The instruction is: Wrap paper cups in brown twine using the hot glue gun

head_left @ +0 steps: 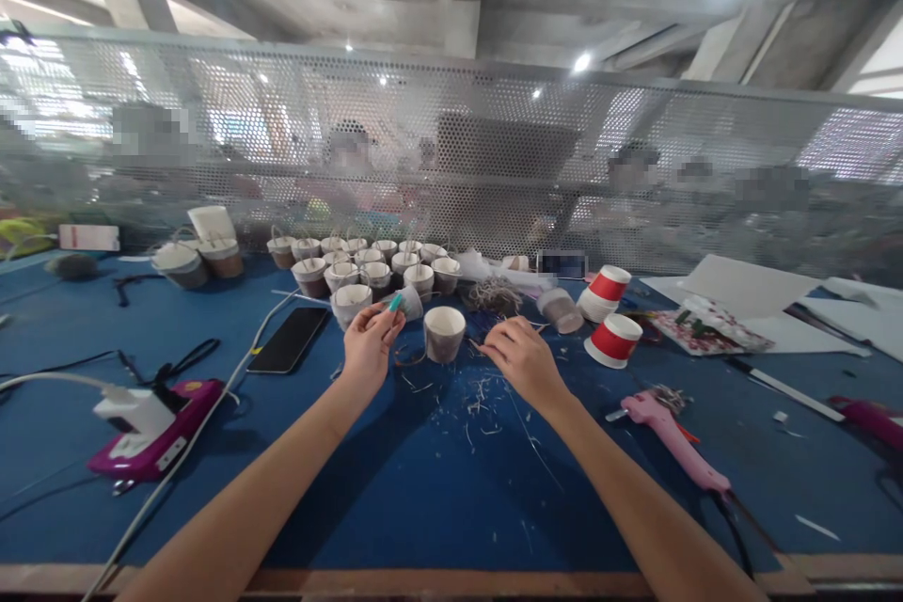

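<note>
Paper cup (444, 331) stands on the blue tabletop (395, 489) between the hands | left hand (367, 343) pinches a teal-capped tube (395, 304); right hand (522, 356) curled over fibre scraps (480, 395), grip unclear | behind, wrapped cups (367, 268) look finished; two red cups (612, 340) bare | no legible writing.

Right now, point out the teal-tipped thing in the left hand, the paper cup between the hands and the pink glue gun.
teal-tipped thing (396, 303): head view, its teal tip.
paper cup (444, 340): head view, outer wall.
pink glue gun (672, 437): head view, its barrel.
</note>
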A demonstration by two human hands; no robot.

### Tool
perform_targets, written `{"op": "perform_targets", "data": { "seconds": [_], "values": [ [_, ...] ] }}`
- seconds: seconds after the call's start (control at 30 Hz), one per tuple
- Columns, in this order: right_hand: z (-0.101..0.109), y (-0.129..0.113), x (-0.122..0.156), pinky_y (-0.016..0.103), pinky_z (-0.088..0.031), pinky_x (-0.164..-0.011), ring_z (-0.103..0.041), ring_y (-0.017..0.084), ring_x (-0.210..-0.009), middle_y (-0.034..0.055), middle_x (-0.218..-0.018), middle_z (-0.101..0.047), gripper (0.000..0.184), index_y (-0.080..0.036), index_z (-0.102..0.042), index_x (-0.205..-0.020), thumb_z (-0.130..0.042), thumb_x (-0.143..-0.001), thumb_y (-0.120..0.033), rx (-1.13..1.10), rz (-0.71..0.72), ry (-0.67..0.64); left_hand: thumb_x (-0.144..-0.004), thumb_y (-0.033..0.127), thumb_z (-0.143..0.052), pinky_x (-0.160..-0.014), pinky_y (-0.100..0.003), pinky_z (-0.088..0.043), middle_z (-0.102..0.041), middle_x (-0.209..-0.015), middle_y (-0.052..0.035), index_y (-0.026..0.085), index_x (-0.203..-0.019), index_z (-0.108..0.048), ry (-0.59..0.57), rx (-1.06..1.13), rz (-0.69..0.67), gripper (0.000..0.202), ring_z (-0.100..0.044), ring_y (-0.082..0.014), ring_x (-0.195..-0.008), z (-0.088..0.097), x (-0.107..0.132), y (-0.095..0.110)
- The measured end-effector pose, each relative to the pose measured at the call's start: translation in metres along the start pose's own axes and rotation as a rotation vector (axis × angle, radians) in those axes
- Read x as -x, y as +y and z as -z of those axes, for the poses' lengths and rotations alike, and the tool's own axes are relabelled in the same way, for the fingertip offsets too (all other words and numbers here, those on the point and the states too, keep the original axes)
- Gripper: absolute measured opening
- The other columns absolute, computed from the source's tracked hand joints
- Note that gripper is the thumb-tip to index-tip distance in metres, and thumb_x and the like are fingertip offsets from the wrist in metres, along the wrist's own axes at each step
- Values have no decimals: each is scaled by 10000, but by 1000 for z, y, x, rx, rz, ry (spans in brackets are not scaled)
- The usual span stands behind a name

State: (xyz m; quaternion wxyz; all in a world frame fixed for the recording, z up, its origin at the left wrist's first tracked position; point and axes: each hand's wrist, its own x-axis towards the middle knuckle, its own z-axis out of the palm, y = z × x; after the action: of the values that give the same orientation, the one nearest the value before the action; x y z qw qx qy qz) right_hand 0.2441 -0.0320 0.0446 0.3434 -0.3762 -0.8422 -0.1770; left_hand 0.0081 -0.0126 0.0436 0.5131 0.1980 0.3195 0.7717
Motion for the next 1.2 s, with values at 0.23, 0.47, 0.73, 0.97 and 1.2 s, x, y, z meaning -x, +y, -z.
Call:
{"op": "perform_targets", "data": {
  "seconds": [0.23,0.47,0.73,0.97,1.2],
  "values": [
    [-5,0,5,307,-491,-717,-635,206,-784,78,-799,-685,102,-162,-641,-874,-629,-867,-263,13,-31,-42,-597,78,-800,-706,-252,-564,-664,-587,7,142,-656,-582,15,4,12,235,-676,-117,-595,2,-2,-1],
    [-8,5,10,215,-422,-565,-674,143,-629,31,-690,-728,240,-191,-685,-765,-546,-929,-297,-43,-111,-114,-591,94,-813,-707,-256,-561,-661,-584,10,140,-663,-585,1,-19,31,244,-677,-119,-589,5,-5,-3],
    [-9,5,6,262,-480,-683,-661,173,-560,31,-552,-678,298,-209,-688,-663,-572,-908,-332,145,-171,-135,-555,110,-844,-736,-297,-563,-678,-571,14,143,-776,-589,-56,-52,-27,339,-694,-146,-590,2,-4,-3],
    [-9,6,5,272,-498,-695,-666,177,-588,37,-568,-684,307,-209,-661,-675,-513,-937,-274,146,-203,-173,-568,101,-832,-778,-334,-564,-708,-604,-33,130,-812,-603,-96,-43,-34,336,-715,-182,-639,4,-6,-4],
    [-8,4,4,216,-387,-538,-660,153,-607,26,-620,-685,250,-189,-619,-733,-496,-945,-239,82,-182,-261,-571,70,-814,-633,-257,-572,-692,-580,-12,134,-790,-592,-62,-53,-41,318,-693,-151,-589,2,-3,1]
  ]
}}
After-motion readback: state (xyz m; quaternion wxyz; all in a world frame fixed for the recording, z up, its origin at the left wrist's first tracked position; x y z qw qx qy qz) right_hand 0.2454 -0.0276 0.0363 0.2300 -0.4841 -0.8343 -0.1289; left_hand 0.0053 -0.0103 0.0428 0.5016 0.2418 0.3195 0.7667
